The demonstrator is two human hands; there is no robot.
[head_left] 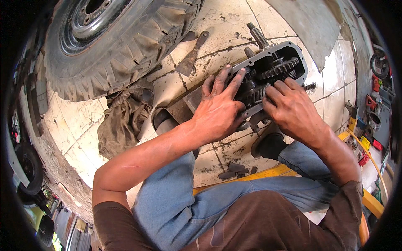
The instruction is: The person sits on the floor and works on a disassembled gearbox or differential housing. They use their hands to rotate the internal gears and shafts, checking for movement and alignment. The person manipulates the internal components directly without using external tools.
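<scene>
An opened grey gearbox housing (305, 62) lies tilted on the floor in front of me, toothed gears (279, 69) showing inside it and a shaft (258, 36) jutting from its far end. My left hand (222, 106) rests with fingers spread across the housing's left rim and holds nothing. Over the near right side of the housing, my right hand (293, 106) has its fingers curled down by the gears. A dark bristly tip (310, 86) sticks out just beyond its knuckles; whether it belongs to something in the fingers is hidden.
A large tyre (138, 54) stands at the upper left, a crumpled brown cloth (123, 119) below it. A flat scraper (193, 56) lies on the dirty tiles. Dark small blocks (234, 170) sit near a yellow bar (268, 172) by my legs. Sheet metal (310, 27) lies at the upper right.
</scene>
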